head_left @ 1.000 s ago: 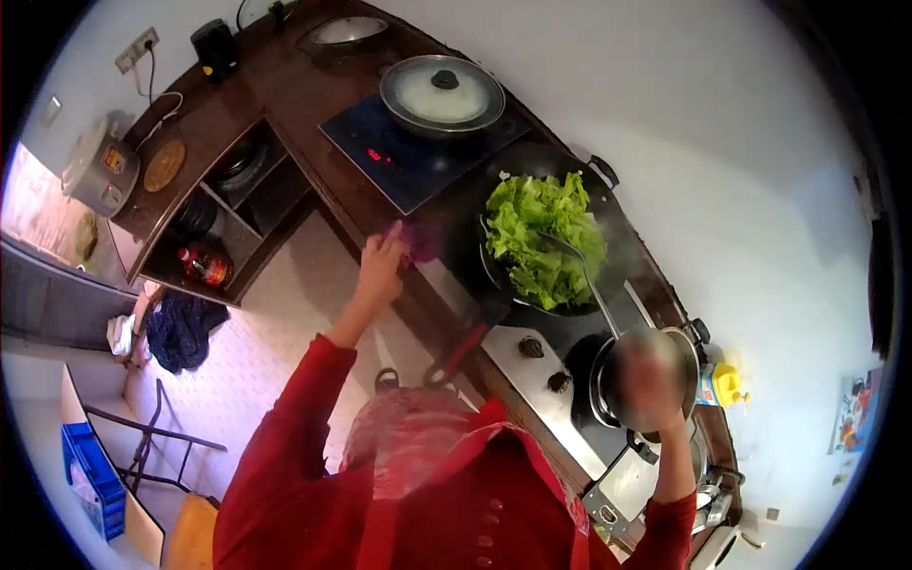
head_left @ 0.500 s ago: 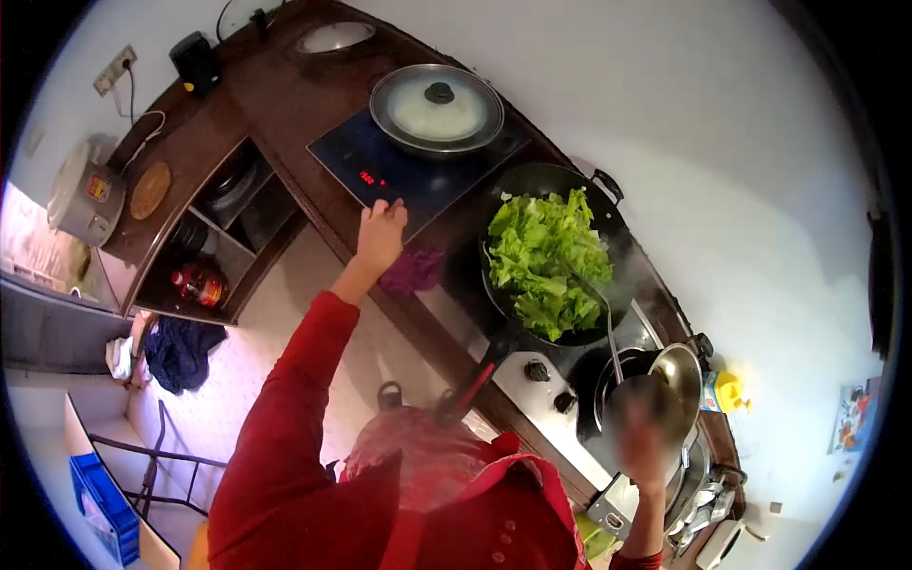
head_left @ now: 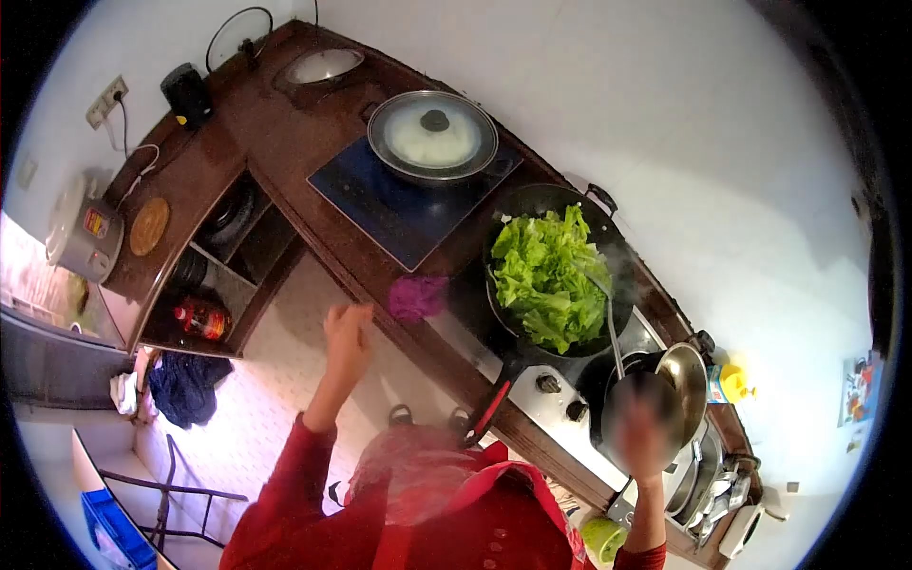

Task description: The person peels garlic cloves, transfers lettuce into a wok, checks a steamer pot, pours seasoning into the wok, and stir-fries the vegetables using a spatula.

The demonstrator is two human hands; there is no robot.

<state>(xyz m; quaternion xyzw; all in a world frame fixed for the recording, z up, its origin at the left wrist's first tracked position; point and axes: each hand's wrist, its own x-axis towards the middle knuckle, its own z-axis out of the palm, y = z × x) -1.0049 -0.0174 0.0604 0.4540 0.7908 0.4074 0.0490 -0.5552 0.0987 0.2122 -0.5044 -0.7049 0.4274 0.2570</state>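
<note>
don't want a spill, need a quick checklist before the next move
1. Greens inside the wok: ok, heaped, none seen fallen out.
2. Utensil in right hand: ok, shaft runs into the blurred hand.
3. Left hand free: ok, looks empty.
4. Wok handle tucked in: not ok, juts past the counter edge.
5. Cloth off the wok: ok, lies apart.
6. Flame: cannot tell, hidden underneath.

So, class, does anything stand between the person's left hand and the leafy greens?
Yes: a crumpled purple bundle on the counter lies between the left hand and the leafy greens, followed by the near side of the wok. No lid covers the wok, so reaching over both looks possible.
</note>
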